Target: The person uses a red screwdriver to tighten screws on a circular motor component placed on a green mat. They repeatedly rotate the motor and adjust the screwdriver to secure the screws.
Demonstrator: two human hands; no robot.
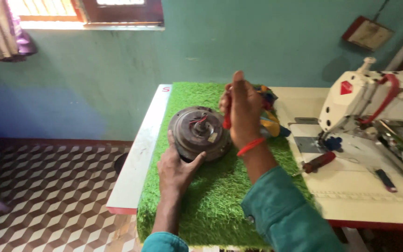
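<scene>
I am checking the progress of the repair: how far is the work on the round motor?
Done: the round motor lies on the green mat. In hand: the left hand steadies it; the right hand holds a red-handled tool at its edge. Left: its casing looks closed; another screwdriver lies unused.

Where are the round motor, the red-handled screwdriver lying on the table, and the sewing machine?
round motor (197,130): head view, top face.
red-handled screwdriver (320,161): head view, handle.
sewing machine (374,100): head view, white body.
</scene>
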